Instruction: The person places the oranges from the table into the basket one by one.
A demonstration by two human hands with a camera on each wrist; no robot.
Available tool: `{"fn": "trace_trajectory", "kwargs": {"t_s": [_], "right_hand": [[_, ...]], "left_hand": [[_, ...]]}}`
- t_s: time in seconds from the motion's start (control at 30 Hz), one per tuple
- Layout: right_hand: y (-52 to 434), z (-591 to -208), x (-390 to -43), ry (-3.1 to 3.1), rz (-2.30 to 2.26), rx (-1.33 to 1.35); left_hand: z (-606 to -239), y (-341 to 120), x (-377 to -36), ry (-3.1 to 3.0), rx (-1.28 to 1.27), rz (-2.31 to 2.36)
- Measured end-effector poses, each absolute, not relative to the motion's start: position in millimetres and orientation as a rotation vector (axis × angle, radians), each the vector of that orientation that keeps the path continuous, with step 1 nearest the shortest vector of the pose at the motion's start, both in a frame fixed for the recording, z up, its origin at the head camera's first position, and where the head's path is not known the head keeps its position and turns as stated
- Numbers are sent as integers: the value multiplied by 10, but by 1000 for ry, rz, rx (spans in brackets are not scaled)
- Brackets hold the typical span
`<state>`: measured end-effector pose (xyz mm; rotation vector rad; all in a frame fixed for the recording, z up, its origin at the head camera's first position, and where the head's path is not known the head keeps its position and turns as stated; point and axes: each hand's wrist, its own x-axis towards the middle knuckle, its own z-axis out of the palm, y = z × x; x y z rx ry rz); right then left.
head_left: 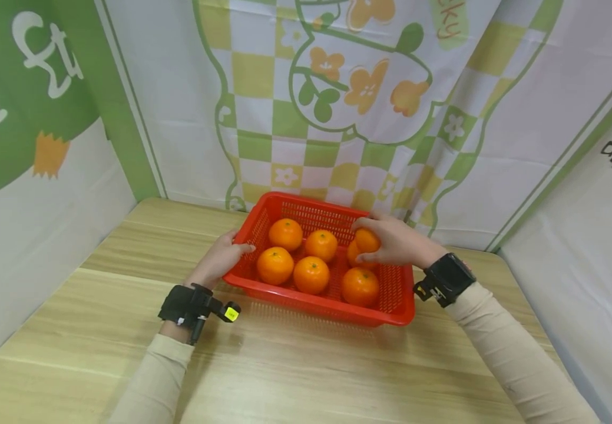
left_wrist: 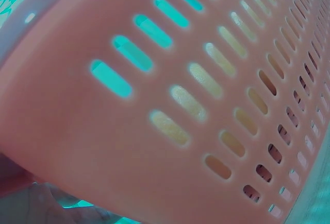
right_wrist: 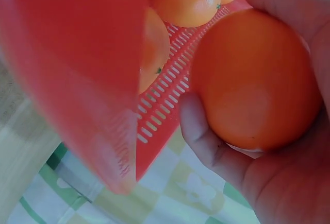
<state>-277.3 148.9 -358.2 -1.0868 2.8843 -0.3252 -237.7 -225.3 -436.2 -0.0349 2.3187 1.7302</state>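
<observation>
A red plastic basket (head_left: 306, 302) with slotted walls holds several oranges, among them one at the front left (head_left: 275, 265) and one at the front right (head_left: 360, 287). My left hand (head_left: 220, 259) grips the basket's left end, its thumb over the rim. In the left wrist view the slotted wall (left_wrist: 129, 147) fills most of the picture, with fingers partly hidden below it. Over the right part of the basket, my right hand (head_left: 393, 238) holds an orange (right_wrist: 255, 80) between thumb and fingers. Another orange (head_left: 356, 254) shows partly behind that one in the head view.
The basket stands on a light wood table (head_left: 306, 377), toward its back edge. Behind it hangs a checked, patterned curtain (head_left: 306, 150). White and green printed cloth walls (head_left: 99, 171) close in the left and right sides.
</observation>
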Motion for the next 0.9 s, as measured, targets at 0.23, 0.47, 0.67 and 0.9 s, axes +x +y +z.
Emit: {"fn": "trace_trajectory", "kwargs": {"t_s": [0.23,0.47,0.67,0.9], "right_hand": [[1418,-3567,-2784,2837,-283,-1148],[1316,-3561,-2801,2789,-250,-1143],[1219,-3590,-2835,2755,-246,-1149],[1102,-3677,-2872,2692,-217,-1109]], "left_hand": [[-4332,-2249,-2370,2299,-22,1744],[-4314,-2245,-2362,2296,-6,1745],[-4324,-2248,-2352,2299,4,1753],[-4349,-2258,-2359,2299,8,1763]]}}
